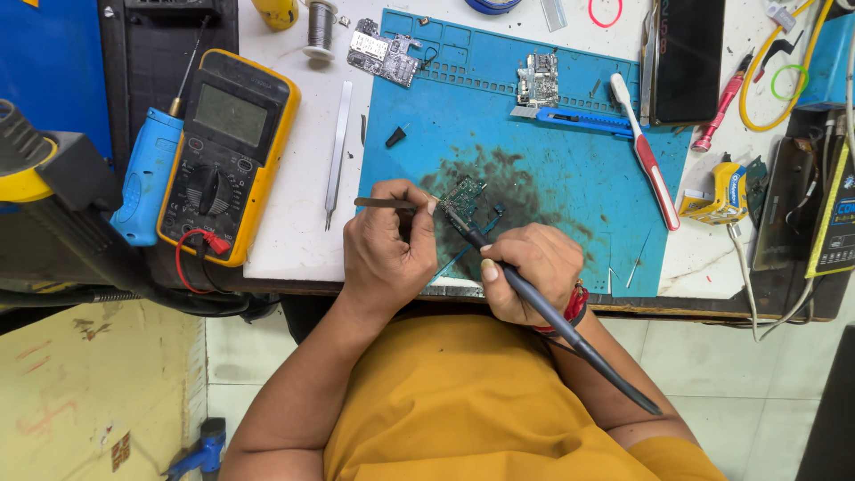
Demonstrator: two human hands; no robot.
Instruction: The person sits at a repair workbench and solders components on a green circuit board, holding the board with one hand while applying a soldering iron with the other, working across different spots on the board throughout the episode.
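The small green circuit board (pixel 463 192) lies on the blue work mat (pixel 534 134), near its front edge amid dark scorch marks. The right hand (pixel 525 272) is clamped on a soldering iron (pixel 534 303); its long axis runs from lower right up-left, tip at the board. The left hand (pixel 392 245) pinches tweezers (pixel 385 204) pointing right at the board. A slip could drag the hot tip across neighbouring parts, I judge.

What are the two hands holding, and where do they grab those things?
The right hand holds a dark soldering iron along its handle. The left hand pinches thin tweezers near their tip, by a small circuit board.
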